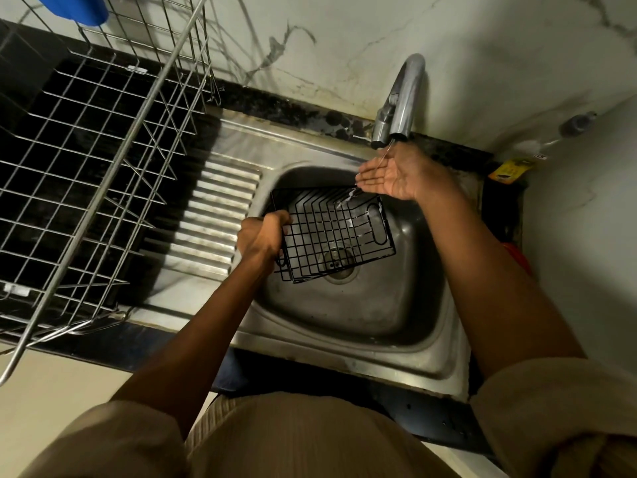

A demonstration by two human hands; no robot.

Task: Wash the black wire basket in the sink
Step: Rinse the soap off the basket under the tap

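The black wire basket (336, 232) is held tilted over the bowl of the steel sink (375, 319), above the drain. My left hand (263, 236) grips its left edge. My right hand (396, 175) is cupped, palm up, under the spout of the chrome tap (403, 101), just above the basket's far right corner. A thin stream of water runs onto the palm and splashes onto the basket's wires. Nothing is held in the right hand.
A large metal wire dish rack (103, 160) stands on the dark counter at left, reaching over the ribbed drainboard (213, 215). A blue item (76, 8) sits at its top. A yellow packet (510, 169) lies at the counter's right end. A marble wall backs the sink.
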